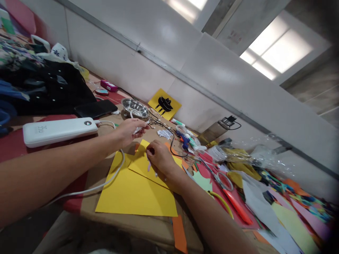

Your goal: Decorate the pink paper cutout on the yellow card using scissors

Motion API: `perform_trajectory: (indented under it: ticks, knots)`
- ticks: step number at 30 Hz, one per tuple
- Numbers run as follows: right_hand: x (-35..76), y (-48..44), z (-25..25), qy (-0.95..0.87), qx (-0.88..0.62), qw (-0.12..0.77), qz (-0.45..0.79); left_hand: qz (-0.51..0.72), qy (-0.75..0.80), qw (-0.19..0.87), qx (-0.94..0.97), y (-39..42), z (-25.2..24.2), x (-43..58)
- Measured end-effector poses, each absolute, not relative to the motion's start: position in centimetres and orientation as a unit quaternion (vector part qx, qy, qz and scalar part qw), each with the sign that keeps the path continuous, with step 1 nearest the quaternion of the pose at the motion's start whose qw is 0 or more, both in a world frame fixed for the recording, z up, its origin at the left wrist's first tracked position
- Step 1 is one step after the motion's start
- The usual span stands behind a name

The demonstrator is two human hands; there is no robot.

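My left hand (132, 131) is raised just above the cardboard-covered table, its fingers pinched around a thin white strip (138, 129). To its right, my right hand (161, 158) rests with curled fingers on a smaller yellow card (140, 165). Whatever its fingertips grip, if anything, is hidden. By that hand, a small purple piece (149, 166) and a pearl-like bead (156, 174) lie on the card. Beneath is a larger yellow sheet (135, 197). Beyond my left hand stands a steel bowl (135, 107) with small pale pieces inside.
A white power bank (59, 132) lies at left, its cable (116, 176) crossing the yellow sheet. Behind it is a black phone (95, 108). Toward the wall are a blue glue gun (182, 138) and a bottle (215, 130). Scissors (217, 176) and a red cutter (238, 207) lie right.
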State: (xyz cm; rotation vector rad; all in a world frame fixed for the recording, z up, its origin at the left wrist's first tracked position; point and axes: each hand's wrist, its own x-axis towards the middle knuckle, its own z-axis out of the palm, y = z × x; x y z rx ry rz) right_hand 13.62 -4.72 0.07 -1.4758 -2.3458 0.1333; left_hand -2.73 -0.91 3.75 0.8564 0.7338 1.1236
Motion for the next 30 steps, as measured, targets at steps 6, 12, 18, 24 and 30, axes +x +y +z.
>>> perform_trajectory:
  ticks: [6,12,18,24,30]
  knots:
    - [13.9,-5.1,1.0,-0.838,-0.501,0.188,0.108,0.498,0.336,0.697,0.39,-1.0,3.9,-2.7]
    - [14.6,-5.2,1.0,-0.782,-0.551,0.228,0.181,0.498,0.327,0.702,0.391,-0.9,3.5,-2.7]
    - [14.4,-5.2,1.0,-0.769,-0.574,0.228,0.167,0.492,0.332,0.702,0.394,-0.9,3.4,-2.6]
    - [13.4,-4.9,1.4,-0.786,-0.576,0.176,0.136,0.473,0.338,0.699,0.417,-1.3,3.6,-2.5]
    - [13.2,-4.9,1.5,-0.779,-0.579,0.201,0.13,0.424,0.345,0.696,0.466,-2.2,3.9,-2.1]
